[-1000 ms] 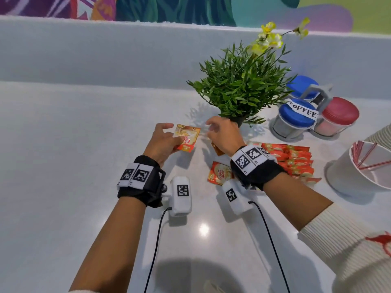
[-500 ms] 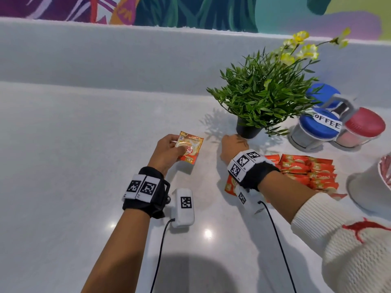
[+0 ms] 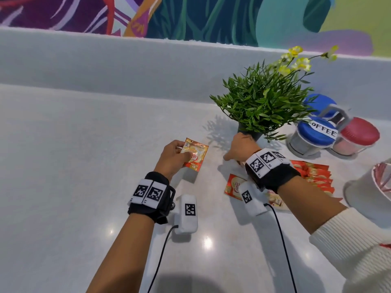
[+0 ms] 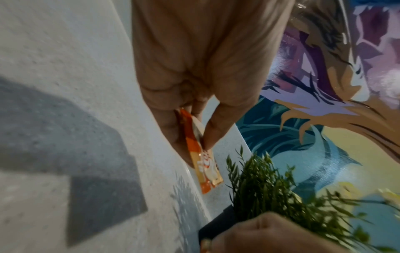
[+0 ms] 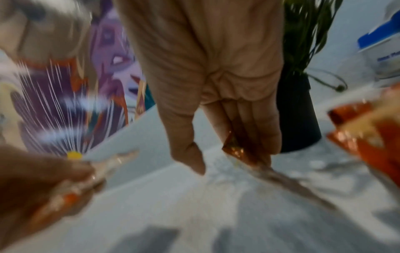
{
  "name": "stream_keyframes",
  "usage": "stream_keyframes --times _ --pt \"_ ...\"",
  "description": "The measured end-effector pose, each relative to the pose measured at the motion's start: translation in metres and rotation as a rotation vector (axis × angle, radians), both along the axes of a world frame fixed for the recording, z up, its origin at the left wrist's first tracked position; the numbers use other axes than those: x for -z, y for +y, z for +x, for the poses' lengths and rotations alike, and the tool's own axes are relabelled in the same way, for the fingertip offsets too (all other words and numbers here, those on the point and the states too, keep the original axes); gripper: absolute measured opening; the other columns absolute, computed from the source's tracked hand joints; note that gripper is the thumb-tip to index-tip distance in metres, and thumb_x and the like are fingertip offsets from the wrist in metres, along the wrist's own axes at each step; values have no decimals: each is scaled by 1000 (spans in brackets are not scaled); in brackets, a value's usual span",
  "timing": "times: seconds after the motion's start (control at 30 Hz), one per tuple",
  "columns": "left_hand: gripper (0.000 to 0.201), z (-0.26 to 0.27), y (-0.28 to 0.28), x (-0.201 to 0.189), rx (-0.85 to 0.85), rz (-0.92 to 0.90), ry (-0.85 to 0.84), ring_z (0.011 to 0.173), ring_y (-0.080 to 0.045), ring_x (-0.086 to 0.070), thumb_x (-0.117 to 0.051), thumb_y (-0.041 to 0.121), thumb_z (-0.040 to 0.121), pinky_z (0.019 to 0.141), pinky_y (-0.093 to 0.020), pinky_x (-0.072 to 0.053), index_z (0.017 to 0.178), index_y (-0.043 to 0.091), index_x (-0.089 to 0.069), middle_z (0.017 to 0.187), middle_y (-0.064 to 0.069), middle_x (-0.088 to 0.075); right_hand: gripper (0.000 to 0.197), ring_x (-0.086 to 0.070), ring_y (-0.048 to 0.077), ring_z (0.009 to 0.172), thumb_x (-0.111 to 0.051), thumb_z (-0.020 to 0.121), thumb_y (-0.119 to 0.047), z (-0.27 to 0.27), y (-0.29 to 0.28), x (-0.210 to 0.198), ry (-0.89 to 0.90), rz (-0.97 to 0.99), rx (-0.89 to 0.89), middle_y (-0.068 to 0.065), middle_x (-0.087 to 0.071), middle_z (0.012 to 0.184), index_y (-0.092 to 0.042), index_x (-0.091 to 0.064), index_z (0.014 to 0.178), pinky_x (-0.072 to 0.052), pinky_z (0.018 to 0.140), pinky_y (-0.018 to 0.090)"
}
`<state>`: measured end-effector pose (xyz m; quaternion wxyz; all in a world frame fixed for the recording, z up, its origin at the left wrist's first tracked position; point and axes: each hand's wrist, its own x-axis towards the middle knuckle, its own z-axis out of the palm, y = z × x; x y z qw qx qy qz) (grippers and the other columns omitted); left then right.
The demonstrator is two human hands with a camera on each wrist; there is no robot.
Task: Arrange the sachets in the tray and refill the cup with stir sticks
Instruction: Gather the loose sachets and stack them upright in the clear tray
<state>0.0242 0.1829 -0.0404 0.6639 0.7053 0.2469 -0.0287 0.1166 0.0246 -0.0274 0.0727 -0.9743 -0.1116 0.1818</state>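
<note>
Head view — left hand pinches orange sachet between thumb and fingers; right hand — straight fingers press another sachet onto counter.

White speckled counter, raised pale ledge behind, colourful leafy mural, ceiling-light glints

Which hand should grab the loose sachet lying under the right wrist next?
Right, probably. The right hand is nearest that loose sachet, fingers flat on another sachet. The left hand already pinches an orange sachet.
</note>
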Motion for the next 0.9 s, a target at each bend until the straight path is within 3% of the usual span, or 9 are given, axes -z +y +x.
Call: stream_keyframes --times 0.07,0.13,0.23,0.3,0.47,0.53,0.63,0.73,0.9 --pt "17 0 -8 -2 -3 11 -3 87 -26 -60 -52 -3 88 76 -31 -53 103 5 -50 101 -14 -61 31 -59 26 94 -74 74 -24 -3 -8 -13 16 158 9 19 -61 94 0 -61 88 -46 77 29" --pt "12 0 -16 -5 -11 14 -10 85 -26 -60 -52 1 90 77 -33 -53 101 5 -49 101 -15 -61 18 -60 21 81 -73 75 -15 -9 -18 -25 17 358 24 12 -67 83 2 -71 82 -46 63 23" --pt "10 -1 -32 -9 -28 8 -37 85 -26 -60 -50 3 91 77 -34 -53 100 6 -46 103 -16 -61 5 -56 12 66 -70 74 0 -20 -38 -40 -33 608 90 5 -65 70 -2 -73 78 -45 65 26" --pt "13 -1 -42 -13 -20 -4 -61 84 -25 -61 -49 2 92 75 -33 -53 102 8 -44 106 -16 -61 13 -55 11 62 -71 72 5 -29 -50 -46 -15 760 128 3 -61 66 -7 -69 72 -48 61 28" --pt "17 -5 -71 -25 92 -90 -119 73 -15 -62 -42 1 94 66 -25 -54 107 10 -48 100 -12 -62 27 -57 12 58 -64 77 12 -53 -78 -62 139 1134 200 7 -55 69 -4 -60 98 -50 54 24" --pt "18 -8 -84 -31 136 -174 -122 77 -17 -62 -38 4 96 75 -30 -54 100 13 -54 96 -10 -64 31 -57 17 68 -62 79 11 -58 -86 -62 157 1140 222 11 -55 77 0 -59 108 -51 60 27" --pt "20 -10 -101 -37 192 -281 -132 86 -20 -62 -37 11 99 86 -37 -51 95 14 -56 96 -8 -65 20 -56 17 71 -65 79 6 -64 -96 -58 48 1025 199 11 -61 81 0 -65 98 -49 60 23" --pt "16 -14 -116 -39 297 -246 -165 84 -21 -61 -47 16 96 79 -34 -52 104 7 -57 97 -11 -63 9 -58 16 66 -71 76 0 -67 -103 -54 -59 955 133 10 -66 74 -7 -67 81 -49 63 27" --pt "27 -18 -131 -35 322 -114 -181 83 -19 -61 -55 2 89 74 -28 -52 116 6 -54 101 -13 -63 9 -62 21 69 -73 75 -5 -69 -108 -49 -93 948 72 22 -70 81 -1 -68 81 -53 69 33"
